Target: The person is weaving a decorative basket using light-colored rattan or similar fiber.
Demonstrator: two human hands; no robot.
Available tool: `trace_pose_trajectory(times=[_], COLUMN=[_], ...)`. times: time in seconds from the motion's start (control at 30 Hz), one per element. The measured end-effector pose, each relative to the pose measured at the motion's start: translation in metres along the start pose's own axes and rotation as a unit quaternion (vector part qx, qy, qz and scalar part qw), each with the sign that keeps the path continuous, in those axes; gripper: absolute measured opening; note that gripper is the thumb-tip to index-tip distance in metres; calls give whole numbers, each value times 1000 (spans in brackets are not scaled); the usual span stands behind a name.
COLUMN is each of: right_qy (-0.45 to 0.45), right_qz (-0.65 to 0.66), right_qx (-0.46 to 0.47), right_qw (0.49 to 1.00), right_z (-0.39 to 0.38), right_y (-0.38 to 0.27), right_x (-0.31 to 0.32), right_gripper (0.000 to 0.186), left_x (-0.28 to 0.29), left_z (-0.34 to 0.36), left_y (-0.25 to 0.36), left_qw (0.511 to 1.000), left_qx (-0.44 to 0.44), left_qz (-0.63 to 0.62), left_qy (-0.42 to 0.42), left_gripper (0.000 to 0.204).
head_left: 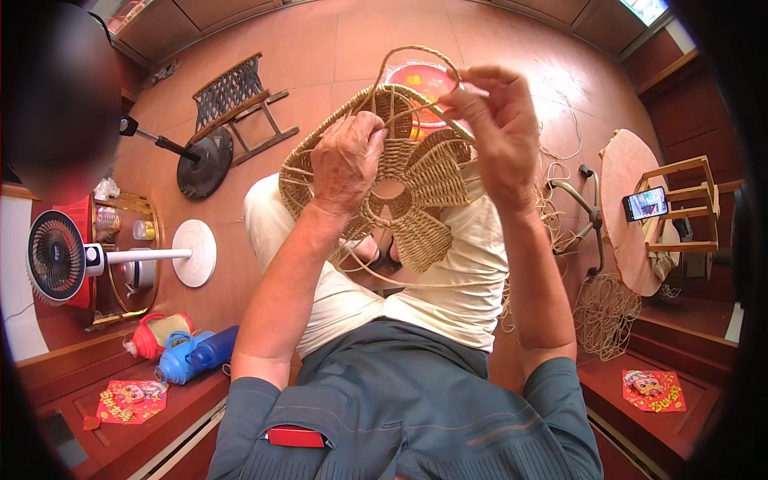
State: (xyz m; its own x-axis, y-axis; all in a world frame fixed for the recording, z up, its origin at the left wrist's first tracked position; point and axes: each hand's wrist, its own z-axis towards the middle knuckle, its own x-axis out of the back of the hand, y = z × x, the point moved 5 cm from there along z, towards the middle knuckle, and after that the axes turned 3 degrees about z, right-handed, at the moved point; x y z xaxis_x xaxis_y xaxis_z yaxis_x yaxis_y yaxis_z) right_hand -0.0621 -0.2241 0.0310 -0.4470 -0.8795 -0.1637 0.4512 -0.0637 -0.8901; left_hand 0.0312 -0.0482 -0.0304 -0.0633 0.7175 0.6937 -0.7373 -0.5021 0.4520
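Note:
A woven straw piece [436, 174] with a rounded rim and a flower pattern of broad petals around an open centre rests on my lap, over my cream trousers. My left hand [346, 164] is closed at its upper left part, fingers pinched where strands meet; the fingertips are partly hidden. To the right, my right hand [502, 132] is raised above the rim, thumb and fingers pinching a straw cord [418, 48]. That cord arches in a loop from near my left fingers over to the right hand. Another strand runs between the two hands.
Beyond the weaving, a red basin [428, 74] sits on the tiled floor. Loose cord [608, 316] lies heaped at right, near a round-topped table [624, 208] bearing a wooden rack and phone [645, 204]. At left are a folding stool [228, 100], a fan [58, 256] and flasks [188, 356].

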Motion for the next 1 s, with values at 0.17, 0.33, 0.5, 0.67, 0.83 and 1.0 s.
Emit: trace_pose_trajectory(times=[0.17, 0.33, 0.5, 0.67, 0.83, 1.0], right_qy=[-4, -38, -96, -64, -58, 29], right_qz=[-238, -323, -381, -330, -313, -58], right_qx=[-12, 41, 3, 64, -6, -87], right_qw=[971, 945, 920, 940, 948, 994], right_z=[-38, -44, -32, -28, -37, -32], right_y=[39, 48, 63, 91, 80, 75], right_x=[-9, -19, -33, -60, -50, -17], right_gripper=[28, 47, 67, 80, 86, 46], left_x=[-3, -3, -8, -1, 1, 4], left_z=[-4, -9, -6, -11, -8, -9], left_y=[0, 4, 9, -11, -1, 29], left_qw=[999, 1000, 999, 995, 995, 996], left_qx=[-28, 0, -14, 47, 17, -73], left_qz=[25, 22, -17, -44, -39, 46], left_qy=[21, -20, -37, -74, -93, -21], left_gripper=[9, 10, 14, 19, 16, 15])
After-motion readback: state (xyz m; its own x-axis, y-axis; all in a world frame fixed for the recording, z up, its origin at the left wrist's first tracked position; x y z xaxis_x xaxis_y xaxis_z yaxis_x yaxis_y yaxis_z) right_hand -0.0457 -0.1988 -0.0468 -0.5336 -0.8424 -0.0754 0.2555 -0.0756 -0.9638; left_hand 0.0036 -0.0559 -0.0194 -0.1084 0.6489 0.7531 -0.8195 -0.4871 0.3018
